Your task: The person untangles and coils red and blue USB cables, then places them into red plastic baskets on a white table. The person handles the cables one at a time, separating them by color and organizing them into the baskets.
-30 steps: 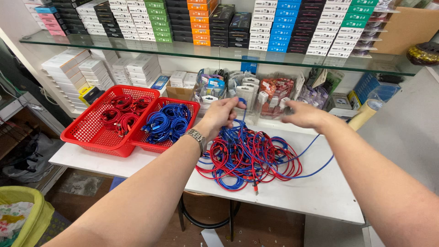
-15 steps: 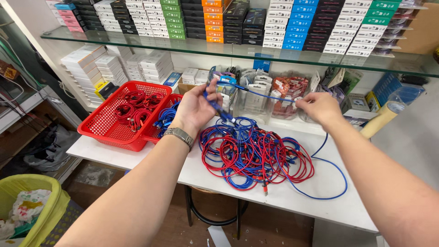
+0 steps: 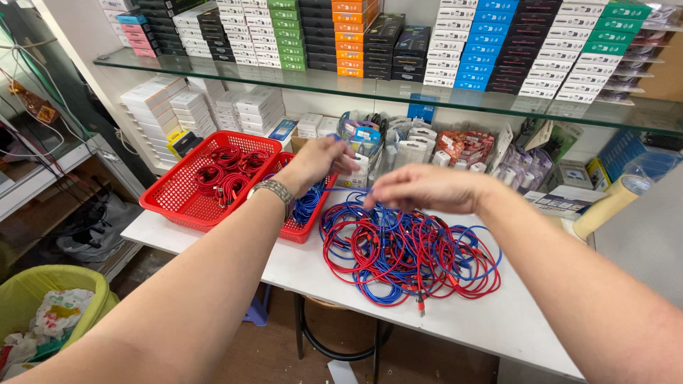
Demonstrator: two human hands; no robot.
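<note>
**Blue cable pulled from the tangle**

Head view: left hand (image 3: 318,162), wearing a watch, pinches one end of a blue cable (image 3: 341,189) above the red basket of blue cables (image 3: 302,229). Right hand (image 3: 420,188) is closed narrow on the same cable, just above the mixed red/blue pile (image 3: 409,252) on the white table (image 3: 235,245). To do it well imo: keep the strand taut btwn both hands, draw slowly so loops don't snag. A second red basket (image 3: 178,195) w/ red cables sits left.
</note>
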